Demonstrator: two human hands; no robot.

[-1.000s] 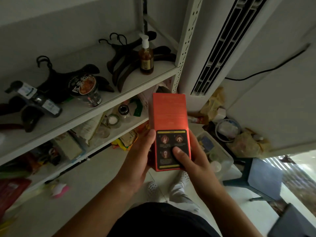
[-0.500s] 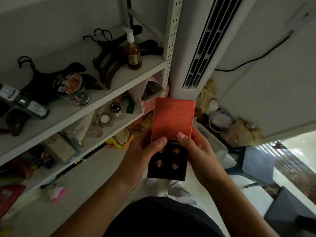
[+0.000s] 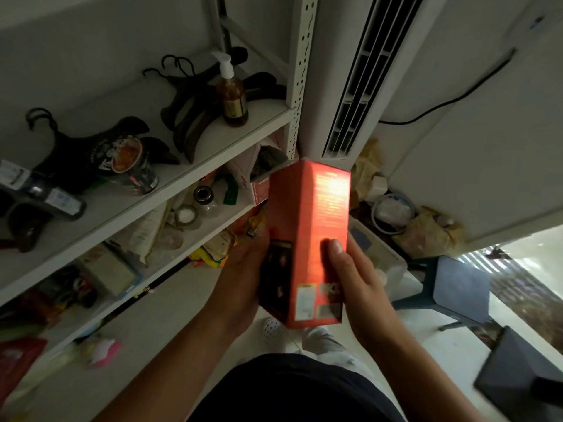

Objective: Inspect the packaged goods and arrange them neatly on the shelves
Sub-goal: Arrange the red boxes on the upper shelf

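Both hands are holding the tall orange box (image 3: 307, 239) upright in front of the white shelves (image 3: 195, 166), and it is turning: where the dark picture panel was facing the camera half a second ago, that panel is now swinging round to the left side, and a plain orange face with fine print and small labels near its bottom is coming forward. The left hand (image 3: 243, 272) is cupping the box from the left, its fingers hidden behind the carton, so how far they are curling cannot be told; its thumb is no longer lying across the front. The right hand (image 3: 356, 278) is pressing on the right edge, its thumb flat on the orange face and its fingers wrapping out of sight behind. The box is sitting higher and closer in view than before, its top overlapping the foot of the white air-conditioner (image 3: 353, 86). On the upper shelf the pump bottle (image 3: 231, 92) is standing upright among black hangers (image 3: 182, 117)
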